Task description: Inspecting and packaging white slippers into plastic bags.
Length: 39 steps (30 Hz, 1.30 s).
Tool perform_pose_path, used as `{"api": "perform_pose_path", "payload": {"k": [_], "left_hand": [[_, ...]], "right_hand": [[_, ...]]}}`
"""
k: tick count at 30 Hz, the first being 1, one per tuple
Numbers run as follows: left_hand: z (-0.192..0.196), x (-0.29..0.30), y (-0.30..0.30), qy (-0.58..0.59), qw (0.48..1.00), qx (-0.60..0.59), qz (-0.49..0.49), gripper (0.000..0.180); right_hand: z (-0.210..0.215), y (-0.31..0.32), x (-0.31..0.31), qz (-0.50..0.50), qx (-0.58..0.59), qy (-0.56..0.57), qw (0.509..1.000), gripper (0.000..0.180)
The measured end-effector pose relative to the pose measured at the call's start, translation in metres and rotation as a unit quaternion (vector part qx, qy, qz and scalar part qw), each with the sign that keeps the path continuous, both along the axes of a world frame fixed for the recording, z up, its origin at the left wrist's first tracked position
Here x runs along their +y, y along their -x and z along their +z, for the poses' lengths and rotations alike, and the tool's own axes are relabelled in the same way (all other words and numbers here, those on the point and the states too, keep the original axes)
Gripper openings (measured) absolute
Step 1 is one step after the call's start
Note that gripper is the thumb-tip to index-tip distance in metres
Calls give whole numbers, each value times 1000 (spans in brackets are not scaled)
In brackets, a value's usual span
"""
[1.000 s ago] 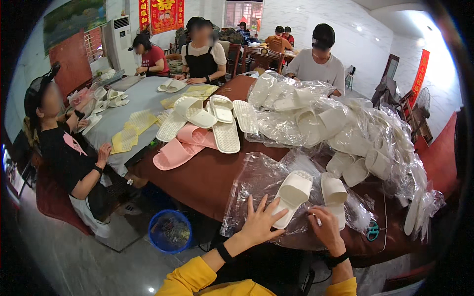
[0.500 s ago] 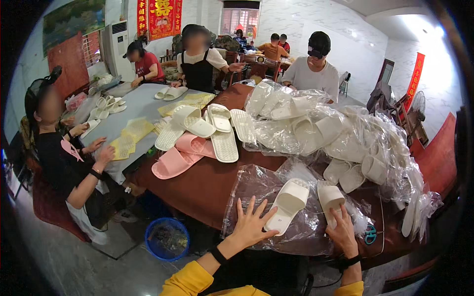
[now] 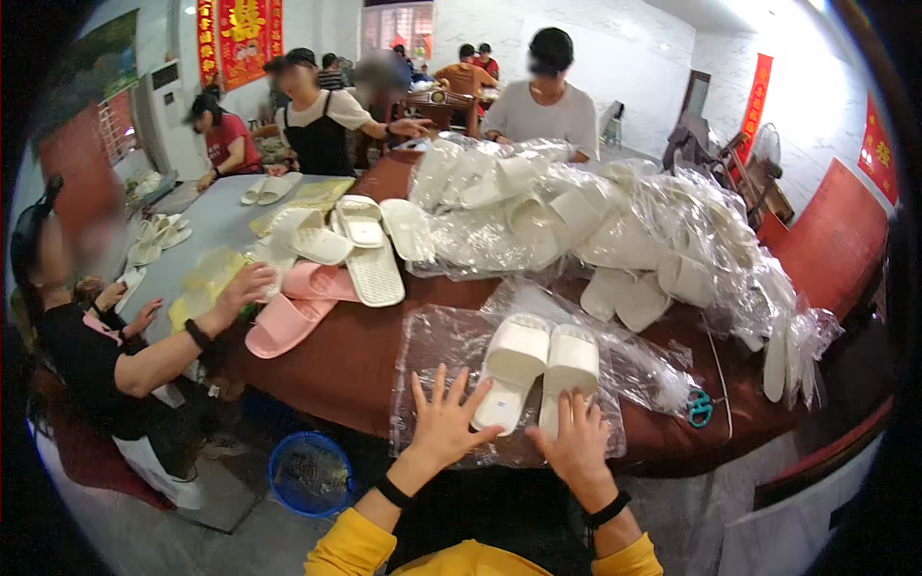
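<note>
Two white slippers lie side by side on a clear plastic bag (image 3: 432, 336) in front of me, heels toward me. My left hand (image 3: 442, 427) has its fingers spread, with the thumb at the heel of the left slipper (image 3: 519, 350). At the right slipper (image 3: 573, 355), my right hand (image 3: 579, 444) has its thumb by one edge of the heel and its fingers over the other side, covering part of the sole. Both slippers rest flat with their straps up.
Bagged white slippers (image 3: 576, 216) form a heap beyond. Left of it lie loose white slippers (image 3: 375, 274) and pink slippers (image 3: 288, 324). Teal scissors (image 3: 699, 408) lie at right. A blue bin (image 3: 309, 472) stands on the floor. A co-worker's arm (image 3: 178, 360) reaches over the table at left.
My right hand has brought the right slipper over to the left one, closing the gap between them. The co-worker at left has stretched an arm toward the slippers. My view has shifted.
</note>
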<state>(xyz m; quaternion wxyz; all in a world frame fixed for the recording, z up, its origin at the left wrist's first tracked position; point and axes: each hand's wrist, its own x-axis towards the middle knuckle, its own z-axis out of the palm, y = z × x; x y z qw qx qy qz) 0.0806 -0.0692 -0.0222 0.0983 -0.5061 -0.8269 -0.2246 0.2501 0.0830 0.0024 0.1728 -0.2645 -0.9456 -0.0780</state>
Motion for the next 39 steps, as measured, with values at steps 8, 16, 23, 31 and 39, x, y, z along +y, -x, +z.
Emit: {"api": "perform_pose_path", "payload": {"k": [8,16,23,31,39], "left_hand": [[-11,-12,-1,39,999,9,-16,90],[-15,-7,6,46,998,20,-28,87],[2,-9,17,59,998,6,-21,87],[20,-6,5,111,989,88,-34,81],[54,5,17,95,982,-36,-159,70]], "right_hand": [[0,-17,41,166,101,164,967,59],[-11,-13,42,22,270,296,916,29],[-17,-3,31,63,265,214,938,31],[8,-31,49,219,45,151,963,49],[143,-1,132,322,-31,310,894,42]]}}
